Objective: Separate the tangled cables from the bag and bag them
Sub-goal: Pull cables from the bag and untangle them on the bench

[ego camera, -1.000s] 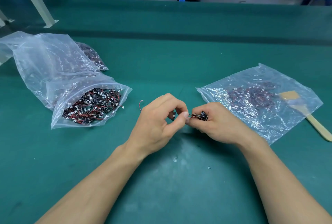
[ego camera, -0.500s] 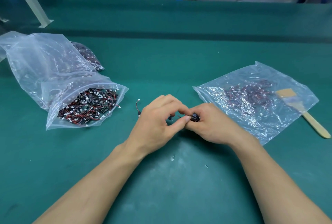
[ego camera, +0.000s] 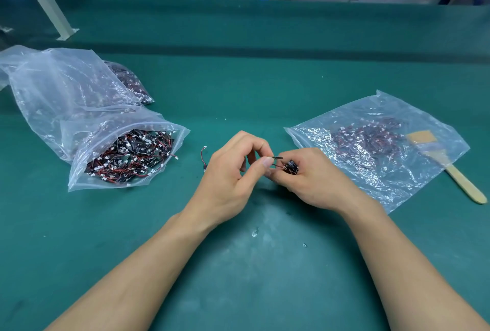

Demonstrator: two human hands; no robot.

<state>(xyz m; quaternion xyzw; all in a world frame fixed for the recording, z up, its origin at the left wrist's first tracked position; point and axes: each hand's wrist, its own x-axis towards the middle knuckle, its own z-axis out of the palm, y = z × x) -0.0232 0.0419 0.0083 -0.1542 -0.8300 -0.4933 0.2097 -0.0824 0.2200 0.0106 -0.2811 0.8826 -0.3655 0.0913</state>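
The left hand (ego camera: 228,171) has eased back a little from the right hand (ego camera: 315,179), baring a short black cable end (ego camera: 278,157) pinched between its thumb and forefinger. The right hand's fingers curl round a small bundle of cables (ego camera: 291,167) just above the green table (ego camera: 238,92). The open bag of tangled cables (ego camera: 79,129) lies to the left and a flatter bag (ego camera: 424,129) to the right, both clear of the hands. One loose cable (ego camera: 204,157) lies just beside the left hand.
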